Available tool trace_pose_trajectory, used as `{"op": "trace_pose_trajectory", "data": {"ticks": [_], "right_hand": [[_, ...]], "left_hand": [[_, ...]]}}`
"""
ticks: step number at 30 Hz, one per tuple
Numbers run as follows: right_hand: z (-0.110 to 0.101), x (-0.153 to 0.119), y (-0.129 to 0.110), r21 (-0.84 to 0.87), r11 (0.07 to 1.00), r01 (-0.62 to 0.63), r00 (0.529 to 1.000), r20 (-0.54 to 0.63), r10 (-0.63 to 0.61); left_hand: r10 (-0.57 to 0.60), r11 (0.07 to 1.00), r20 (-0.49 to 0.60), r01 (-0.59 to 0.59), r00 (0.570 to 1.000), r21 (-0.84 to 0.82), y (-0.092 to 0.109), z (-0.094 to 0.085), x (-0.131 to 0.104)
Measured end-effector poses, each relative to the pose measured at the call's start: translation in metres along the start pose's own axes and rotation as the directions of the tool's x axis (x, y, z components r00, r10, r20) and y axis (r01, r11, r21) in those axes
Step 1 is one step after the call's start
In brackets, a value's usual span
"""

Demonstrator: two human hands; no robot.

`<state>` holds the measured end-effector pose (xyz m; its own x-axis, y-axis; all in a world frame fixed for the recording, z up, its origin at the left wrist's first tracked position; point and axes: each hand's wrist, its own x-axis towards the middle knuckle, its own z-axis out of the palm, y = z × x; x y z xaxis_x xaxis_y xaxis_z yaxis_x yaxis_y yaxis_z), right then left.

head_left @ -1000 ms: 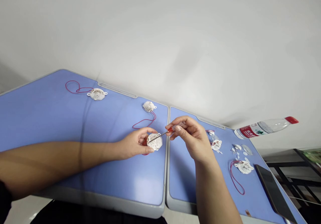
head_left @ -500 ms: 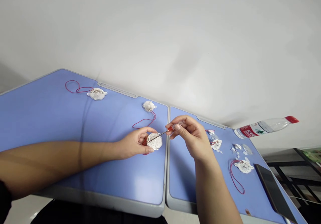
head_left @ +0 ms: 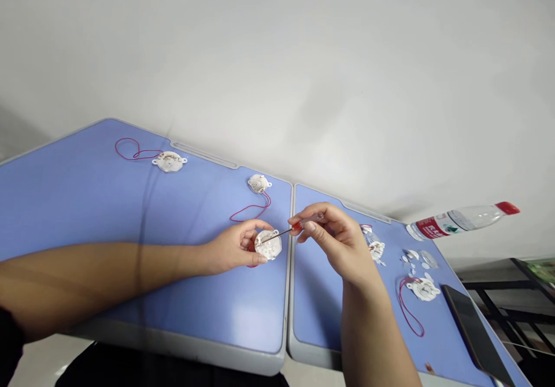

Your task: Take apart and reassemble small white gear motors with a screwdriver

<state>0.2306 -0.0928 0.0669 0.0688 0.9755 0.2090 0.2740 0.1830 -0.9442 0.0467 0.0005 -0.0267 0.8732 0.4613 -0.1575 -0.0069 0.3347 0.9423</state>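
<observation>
Between the thumb and fingers of my left hand (head_left: 238,249) is a round white plastic housing (head_left: 270,249), its inner side facing up. A bit of red wire shows under that hand. My right hand (head_left: 332,233) grips a small screwdriver (head_left: 307,223) with a clear and red handle. Its thin shaft slants down to the left, and the tip lies at the left part of the housing; whether it sits on a screw is too small to tell. Just beyond my left hand lies a similar white housing (head_left: 259,184) with a red wire loop.
Another wired housing (head_left: 169,162) lies at the far left. On the right table are more housings (head_left: 423,289), small loose white and clear pieces (head_left: 427,260), a phone (head_left: 474,332) and a tilted-looking water bottle (head_left: 459,220). A gap (head_left: 289,277) separates the two tables.
My right hand has shifted slightly right, and the screwdriver lies at a slightly flatter angle. My left hand and its housing stay nearly in place.
</observation>
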Motion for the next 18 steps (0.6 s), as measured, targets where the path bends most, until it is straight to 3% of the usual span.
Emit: {"op": "trace_pose_trajectory", "data": {"ticks": [8,18], "right_hand": [[-0.0025,-0.0067,-0.0031,-0.01,0.996,0.09,0.996,-0.015,-0.09],[0.0012,-0.0083,-0.0053,-0.076,0.993,0.094,0.996,0.021,-0.092]], "left_hand": [[0.004,1.0,-0.005,-0.004,1.0,0.0,-0.0013,0.0,0.0003],[-0.005,1.0,-0.011,0.005,1.0,0.011,0.0019,0.0034,0.0002]]}}
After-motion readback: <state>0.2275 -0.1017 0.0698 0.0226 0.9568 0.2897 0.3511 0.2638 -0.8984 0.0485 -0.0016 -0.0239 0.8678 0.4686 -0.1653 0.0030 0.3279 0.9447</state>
